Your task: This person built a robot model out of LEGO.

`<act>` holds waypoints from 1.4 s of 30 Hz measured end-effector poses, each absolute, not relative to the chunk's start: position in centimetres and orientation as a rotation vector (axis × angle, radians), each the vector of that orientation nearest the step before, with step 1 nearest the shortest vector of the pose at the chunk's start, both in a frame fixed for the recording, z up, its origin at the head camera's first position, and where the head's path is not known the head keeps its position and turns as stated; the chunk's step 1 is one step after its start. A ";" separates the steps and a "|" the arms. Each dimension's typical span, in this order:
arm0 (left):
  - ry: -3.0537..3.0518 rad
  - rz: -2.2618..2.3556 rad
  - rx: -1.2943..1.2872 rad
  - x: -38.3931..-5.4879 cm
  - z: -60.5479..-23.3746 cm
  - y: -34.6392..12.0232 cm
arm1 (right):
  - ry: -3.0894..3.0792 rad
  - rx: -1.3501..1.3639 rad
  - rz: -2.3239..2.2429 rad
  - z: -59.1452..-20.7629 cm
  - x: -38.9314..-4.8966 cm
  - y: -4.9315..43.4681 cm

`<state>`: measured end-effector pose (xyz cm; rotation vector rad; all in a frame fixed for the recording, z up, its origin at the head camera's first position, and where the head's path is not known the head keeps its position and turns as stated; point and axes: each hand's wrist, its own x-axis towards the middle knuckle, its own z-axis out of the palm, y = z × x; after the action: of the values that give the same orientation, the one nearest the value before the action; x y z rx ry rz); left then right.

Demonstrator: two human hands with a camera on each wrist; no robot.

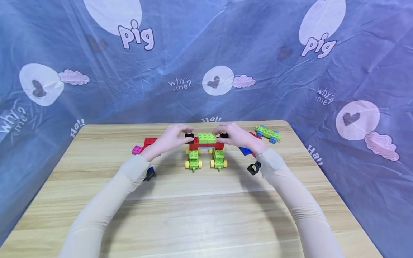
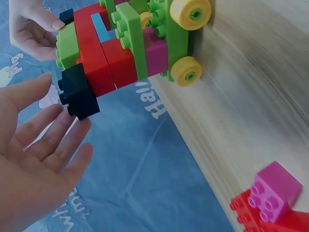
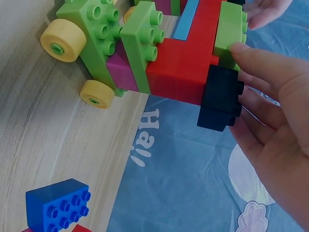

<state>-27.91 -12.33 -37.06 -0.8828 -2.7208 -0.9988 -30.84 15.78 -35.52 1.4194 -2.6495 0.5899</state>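
A toy-brick structure (image 1: 206, 146) stands on two green wheeled bases with yellow wheels (image 2: 187, 70). Red bricks (image 3: 193, 67) span its top under a light green brick (image 1: 207, 137), with a black brick at each end. My left hand (image 2: 43, 145) is beside the left black brick (image 2: 79, 92), fingertips at its far edge and thumb apart from it. At the other end, my right hand (image 3: 275, 96) has its thumb at the light green brick and its fingers extended behind the studs of the right black brick (image 3: 219, 99).
Left of the structure lie red bricks (image 1: 150, 142), a magenta brick (image 2: 277, 191) and a black piece (image 1: 150, 173). To the right are a blue brick (image 3: 58, 205), a black ring-shaped piece (image 1: 254, 168) and a green wheeled base (image 1: 268, 133). Behind the table hangs a blue printed cloth (image 1: 180, 46).
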 end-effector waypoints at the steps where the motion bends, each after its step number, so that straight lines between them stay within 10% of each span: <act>1: -2.721 -1.003 -0.878 -27.8 -37.0 -12.5 | -2.654 1.416 0.595 -35.5 -30.8 15.8; 42: -2.987 -0.827 -0.857 -21.0 -42.9 -24.8 | -2.679 1.400 0.573 -35.6 -30.7 15.8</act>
<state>-21.01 -24.84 -42.86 -0.8568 -2.9870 -0.8270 -30.74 15.76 -35.59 1.3998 -2.6787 0.5731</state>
